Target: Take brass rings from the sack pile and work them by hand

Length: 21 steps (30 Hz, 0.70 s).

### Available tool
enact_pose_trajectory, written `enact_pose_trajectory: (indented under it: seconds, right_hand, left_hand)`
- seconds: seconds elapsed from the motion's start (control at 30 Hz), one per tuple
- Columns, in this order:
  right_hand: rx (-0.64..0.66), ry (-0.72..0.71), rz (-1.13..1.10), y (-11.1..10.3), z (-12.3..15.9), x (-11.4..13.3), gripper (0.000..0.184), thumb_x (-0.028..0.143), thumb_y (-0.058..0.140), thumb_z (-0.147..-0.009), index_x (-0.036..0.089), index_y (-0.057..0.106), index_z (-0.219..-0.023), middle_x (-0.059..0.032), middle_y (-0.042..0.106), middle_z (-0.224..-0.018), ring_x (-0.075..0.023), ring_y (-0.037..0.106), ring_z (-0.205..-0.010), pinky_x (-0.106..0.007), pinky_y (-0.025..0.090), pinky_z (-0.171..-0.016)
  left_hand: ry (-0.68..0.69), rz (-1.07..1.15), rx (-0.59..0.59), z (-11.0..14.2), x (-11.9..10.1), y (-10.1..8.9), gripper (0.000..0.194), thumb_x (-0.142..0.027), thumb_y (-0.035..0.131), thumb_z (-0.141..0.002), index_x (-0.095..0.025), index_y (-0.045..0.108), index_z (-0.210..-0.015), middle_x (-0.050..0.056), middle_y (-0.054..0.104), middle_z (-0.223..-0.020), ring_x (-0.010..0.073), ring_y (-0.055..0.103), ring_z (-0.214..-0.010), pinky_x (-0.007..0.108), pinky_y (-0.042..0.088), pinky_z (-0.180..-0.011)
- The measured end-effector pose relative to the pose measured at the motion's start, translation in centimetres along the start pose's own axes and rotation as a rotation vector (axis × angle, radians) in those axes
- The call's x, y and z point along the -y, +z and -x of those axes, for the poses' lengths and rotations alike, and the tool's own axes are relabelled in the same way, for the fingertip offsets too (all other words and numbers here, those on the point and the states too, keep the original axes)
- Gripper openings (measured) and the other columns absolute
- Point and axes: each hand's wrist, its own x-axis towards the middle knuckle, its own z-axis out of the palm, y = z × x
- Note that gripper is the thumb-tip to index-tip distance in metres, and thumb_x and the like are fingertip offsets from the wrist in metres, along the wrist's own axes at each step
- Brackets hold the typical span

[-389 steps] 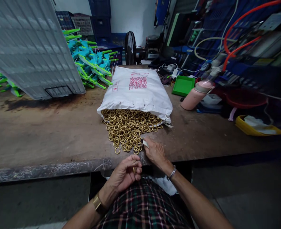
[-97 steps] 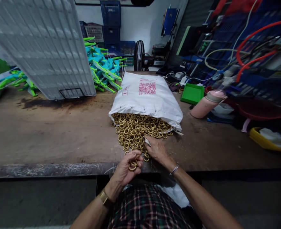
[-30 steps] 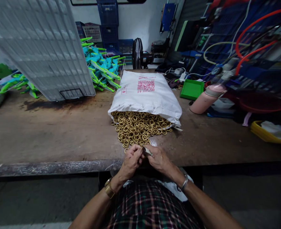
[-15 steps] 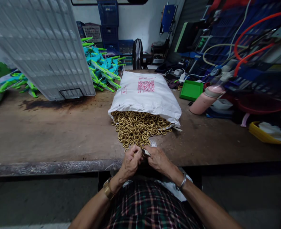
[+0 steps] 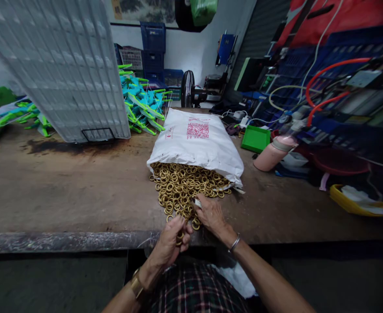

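Brass-coloured rings (image 5: 180,184) spill in a heap from the mouth of a white woven sack (image 5: 217,150) printed with a red code. My left hand (image 5: 169,241), near the table's front edge, is curled around a few rings (image 5: 179,237). My right hand (image 5: 213,216) reaches over the near right side of the heap. Between its thumb and fingers is a small tool with a pale flat part (image 5: 198,203) and a dark tip; its exact kind is unclear. A loose ring (image 5: 196,224) lies just below the right fingers.
A tall stack of translucent ribbed trays (image 5: 90,87) leans at the left, beside bright green and turquoise plastic pieces (image 5: 142,102). On the right are a green tray (image 5: 255,139), a pink bottle (image 5: 272,154) and a yellow basket (image 5: 351,204). The wooden table (image 5: 64,187) ends close to my body.
My hands, close together before, have parted. The left came back toward me with rings in it; the right moved forward to the heap, still holding the tool. The view tilted up slightly.
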Motion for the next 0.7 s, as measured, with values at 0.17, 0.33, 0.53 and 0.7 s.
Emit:
enact_pose_trajectory:
  seconds: [0.17, 0.33, 0.53, 0.7]
  right_hand:
    - [0.052, 0.028, 0.046, 0.6, -0.4, 0.6, 0.014, 0.017, 0.042, -0.084, 0.018, 0.054, -0.089, -0.0047, 0.065, -0.082, -0.0146, 0.056, -0.070, -0.026, 0.026, -0.058]
    - [0.075, 0.036, 0.064, 0.7, -0.8, 0.3, 0.018, 0.012, 0.041, -0.081, 0.018, 0.054, -0.091, -0.0043, 0.064, -0.083, -0.0138, 0.056, -0.068, -0.026, 0.025, -0.056]
    - [0.067, 0.066, 0.051, 0.9, -1.0, -0.4, 0.016, 0.020, 0.042, -0.085, 0.019, 0.054, -0.096, -0.0048, 0.065, -0.080, -0.0148, 0.057, -0.069, -0.025, 0.026, -0.057]
    - [0.078, 0.046, 0.066, 1.0, -1.3, -0.9, 0.016, 0.016, 0.042, -0.083, 0.019, 0.056, -0.088, -0.0057, 0.065, -0.082, -0.0148, 0.056, -0.069, -0.025, 0.026, -0.056]
  left_hand:
    - [0.026, 0.013, -0.016, -0.7, -0.4, -0.3, 0.032, -0.046, 0.060, -0.074, -0.016, 0.049, -0.074, 0.000, 0.056, -0.071, 0.0044, 0.044, -0.042, 0.016, 0.026, -0.035]
    - [-0.048, 0.145, 0.012, -0.9, -0.5, -0.7, 0.026, -0.033, 0.063, -0.071, -0.018, 0.051, -0.089, -0.001, 0.057, -0.068, 0.0064, 0.048, -0.044, 0.016, 0.030, -0.037]
    - [-0.158, 0.284, -0.006, -1.5, -0.8, -1.2, 0.021, -0.031, 0.066, -0.071, -0.014, 0.058, -0.080, 0.002, 0.059, -0.073, 0.0086, 0.055, -0.058, 0.015, 0.038, -0.043]
    - [-0.146, 0.286, -0.060, -1.9, -1.0, -1.2, 0.021, -0.029, 0.069, -0.068, -0.012, 0.057, -0.068, 0.004, 0.060, -0.075, 0.0112, 0.058, -0.064, 0.016, 0.039, -0.043]
